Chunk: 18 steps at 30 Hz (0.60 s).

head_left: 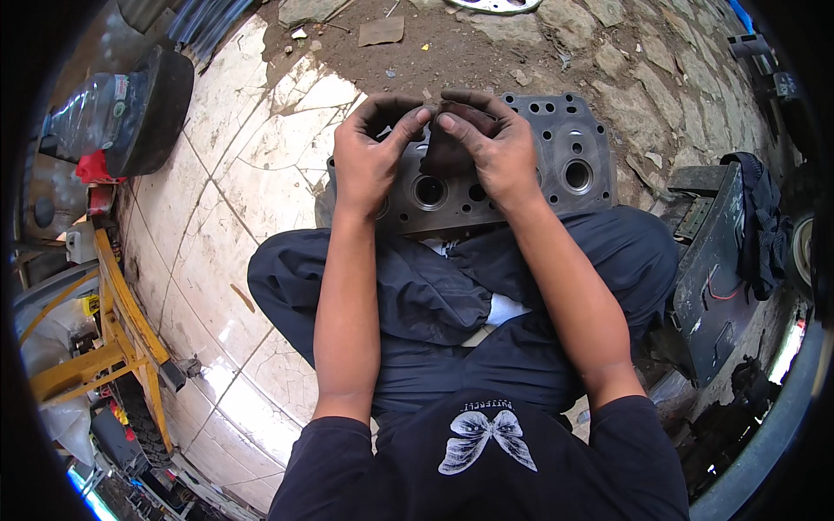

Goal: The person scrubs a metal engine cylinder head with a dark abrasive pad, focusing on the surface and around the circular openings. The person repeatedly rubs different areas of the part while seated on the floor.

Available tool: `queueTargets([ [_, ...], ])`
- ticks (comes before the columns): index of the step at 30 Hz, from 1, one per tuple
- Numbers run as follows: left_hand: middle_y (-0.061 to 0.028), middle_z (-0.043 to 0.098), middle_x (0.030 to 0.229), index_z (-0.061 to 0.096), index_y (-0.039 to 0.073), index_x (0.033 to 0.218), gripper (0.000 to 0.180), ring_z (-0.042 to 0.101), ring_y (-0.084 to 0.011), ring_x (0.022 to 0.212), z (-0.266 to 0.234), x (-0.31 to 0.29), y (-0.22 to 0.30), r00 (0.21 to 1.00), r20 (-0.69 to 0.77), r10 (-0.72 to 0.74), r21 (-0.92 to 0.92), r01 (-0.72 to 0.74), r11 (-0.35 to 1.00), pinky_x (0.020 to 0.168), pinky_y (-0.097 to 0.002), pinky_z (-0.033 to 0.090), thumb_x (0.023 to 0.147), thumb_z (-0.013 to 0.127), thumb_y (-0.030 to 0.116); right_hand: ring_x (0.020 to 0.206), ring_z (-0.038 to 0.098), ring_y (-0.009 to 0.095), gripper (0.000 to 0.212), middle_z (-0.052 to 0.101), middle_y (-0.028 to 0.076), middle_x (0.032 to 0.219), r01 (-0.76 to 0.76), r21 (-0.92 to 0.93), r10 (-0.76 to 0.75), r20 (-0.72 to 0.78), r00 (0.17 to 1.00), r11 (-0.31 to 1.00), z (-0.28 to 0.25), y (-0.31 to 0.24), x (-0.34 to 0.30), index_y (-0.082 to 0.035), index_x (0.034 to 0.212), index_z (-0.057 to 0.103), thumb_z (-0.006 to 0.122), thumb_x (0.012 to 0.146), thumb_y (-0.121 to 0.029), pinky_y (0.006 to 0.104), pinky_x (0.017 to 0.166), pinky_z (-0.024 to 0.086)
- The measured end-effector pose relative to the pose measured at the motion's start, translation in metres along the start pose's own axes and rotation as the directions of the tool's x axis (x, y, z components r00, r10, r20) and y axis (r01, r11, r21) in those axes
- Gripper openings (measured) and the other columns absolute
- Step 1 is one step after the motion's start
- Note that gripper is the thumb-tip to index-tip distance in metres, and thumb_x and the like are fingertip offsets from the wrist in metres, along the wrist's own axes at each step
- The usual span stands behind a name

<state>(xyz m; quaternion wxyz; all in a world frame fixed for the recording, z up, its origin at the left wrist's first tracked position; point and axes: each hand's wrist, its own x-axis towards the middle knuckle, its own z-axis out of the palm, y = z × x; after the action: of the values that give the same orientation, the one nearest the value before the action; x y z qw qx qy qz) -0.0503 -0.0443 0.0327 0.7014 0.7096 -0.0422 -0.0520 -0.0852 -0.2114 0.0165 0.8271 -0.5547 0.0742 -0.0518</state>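
Observation:
A grey metal cylinder head [569, 165] with round ports and bolt holes lies on the ground in front of my crossed legs. Above it, my left hand [369, 156] and my right hand [491, 143] meet, both pinching a small dark, worn piece of abrasive sheet or cloth [452, 135]. My left thumb and fingers curl round its left edge. The fingers of my right hand press on its top and right side. The piece hides part of the head's middle.
Cracked pale tiles [261, 182] lie to my left, dirt and stones ahead. A black tyre-like tub [156, 108] with a plastic bottle [87, 113] stands far left, a yellow metal frame [122, 330] at lower left, a dark metal box [717, 269] at right.

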Motion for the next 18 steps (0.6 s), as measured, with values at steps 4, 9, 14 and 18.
queueTargets([
  [4, -0.0084, 0.08, 0.097, 0.08, -0.003, 0.106, 0.022, 0.072, -0.0135, 0.09, -0.006, 0.001, 0.0, 0.997, 0.061, 0.039, 0.075, -0.044, 0.996, 0.083, -0.0286, 0.056, 0.094, 0.084, 0.015, 0.107, 0.076, 0.019, 0.028, 0.08, 0.016, 0.112, 0.035, -0.102, -0.031, 0.036, 0.999, 0.994, 0.002, 0.0, -0.001, 0.006, 0.12, 0.07, 0.08, 0.096, -0.003, 0.0317, 0.096, 0.062],
  [9, -0.0077, 0.079, 0.095, 0.08, -0.003, 0.103, 0.021, 0.071, -0.0135, 0.089, -0.009, 0.0, 0.008, 0.998, 0.069, -0.01, 0.2, -0.004, 0.98, 0.083, -0.0285, 0.056, 0.094, 0.084, 0.015, 0.102, 0.076, 0.016, 0.027, 0.082, 0.012, 0.107, 0.027, -0.26, -0.008, 0.074, 0.997, 0.965, 0.0, -0.006, -0.001, 0.002, 0.117, 0.075, 0.083, 0.095, -0.011, 0.0296, 0.092, 0.059],
  [14, -0.0076, 0.079, 0.093, 0.08, -0.003, 0.102, 0.02, 0.071, -0.0135, 0.086, -0.008, 0.0, 0.002, 0.998, 0.055, 0.006, 0.132, -0.013, 0.991, 0.082, -0.0286, 0.056, 0.093, 0.083, 0.015, 0.098, 0.075, 0.014, 0.027, 0.082, 0.011, 0.107, -0.005, -0.202, 0.024, 0.092, 0.995, 0.979, -0.001, -0.003, 0.0, 0.001, 0.116, 0.076, 0.084, 0.094, -0.014, 0.029, 0.09, 0.058],
  [18, -0.0078, 0.079, 0.092, 0.08, -0.003, 0.101, 0.021, 0.071, -0.0134, 0.086, -0.01, 0.001, -0.002, 0.999, 0.037, 0.013, 0.146, -0.018, 0.989, 0.081, -0.0291, 0.056, 0.093, 0.084, 0.016, 0.099, 0.075, 0.014, 0.028, 0.082, 0.011, 0.108, -0.035, -0.226, 0.053, 0.074, 0.996, 0.974, -0.001, 0.004, 0.001, 0.001, 0.117, 0.076, 0.083, 0.095, -0.015, 0.0292, 0.091, 0.058],
])
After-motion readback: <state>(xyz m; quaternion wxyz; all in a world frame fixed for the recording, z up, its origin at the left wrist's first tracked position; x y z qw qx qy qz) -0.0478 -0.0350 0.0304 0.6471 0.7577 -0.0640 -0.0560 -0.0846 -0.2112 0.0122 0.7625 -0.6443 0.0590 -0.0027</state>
